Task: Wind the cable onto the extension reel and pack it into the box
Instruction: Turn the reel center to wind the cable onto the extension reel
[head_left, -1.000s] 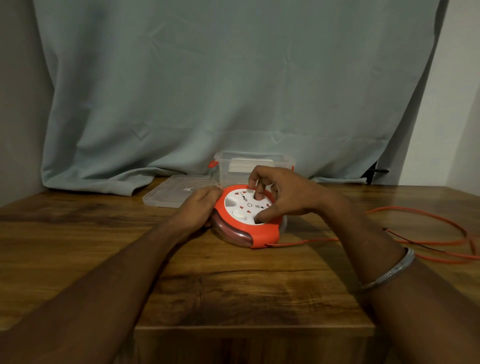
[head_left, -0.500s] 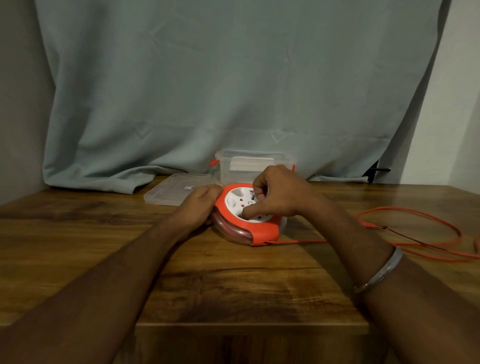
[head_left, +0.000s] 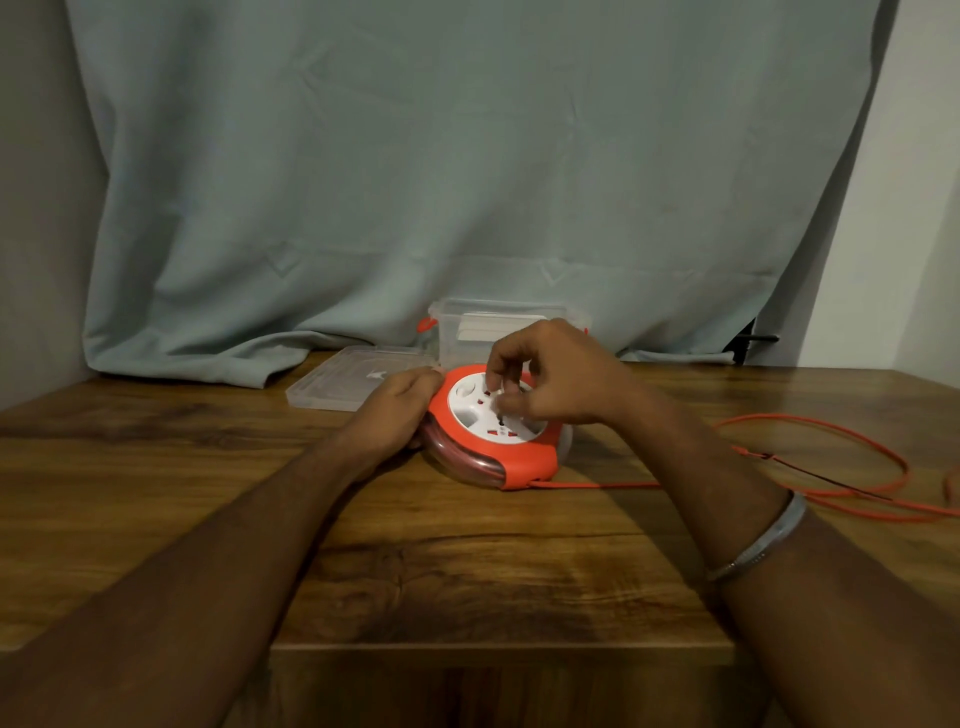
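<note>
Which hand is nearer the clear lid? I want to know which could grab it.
Left. The left hand grips the reel's left edge, just beside the clear lid. The right hand is over the reel's white face, farther away.

Glossy plastic reel (head_left: 524, 462), clear plastic box (head_left: 452, 332), grained wooden table (head_left: 467, 571), matt cloth curtain (head_left: 467, 156)
</note>
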